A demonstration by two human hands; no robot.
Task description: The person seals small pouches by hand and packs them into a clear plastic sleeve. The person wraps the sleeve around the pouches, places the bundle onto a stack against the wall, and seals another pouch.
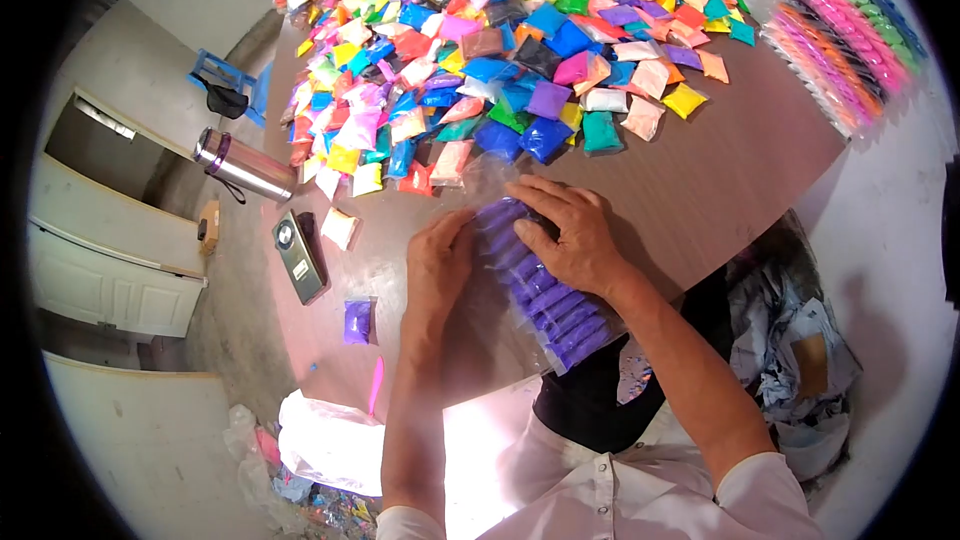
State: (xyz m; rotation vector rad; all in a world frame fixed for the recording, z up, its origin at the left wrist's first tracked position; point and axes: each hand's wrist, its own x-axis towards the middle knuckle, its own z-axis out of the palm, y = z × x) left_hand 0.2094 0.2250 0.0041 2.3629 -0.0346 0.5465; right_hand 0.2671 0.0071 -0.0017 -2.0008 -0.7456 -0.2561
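Note:
A long clear plastic bag (570, 325) packed with a row of purple packets lies at the table's near edge, in front of my body. My left hand (440, 262) is at the bag's left side near its upper end, fingers curled in against the plastic. From the right, my right hand (572, 238) reaches over the top of the bag, its fingers bent over the plastic and its thumb pressing on the purple packets. Loose clear film at the bag's upper end reaches toward the pile. A single purple packet (358, 322) lies left of my left forearm.
A large heap of multicoloured packets (520, 60) covers the far table. Filled long bags (835, 45) lie at the far right corner. On the left are a steel thermos (245, 165), a phone (300, 258), a white packet (340, 228) and a pink stick (377, 385).

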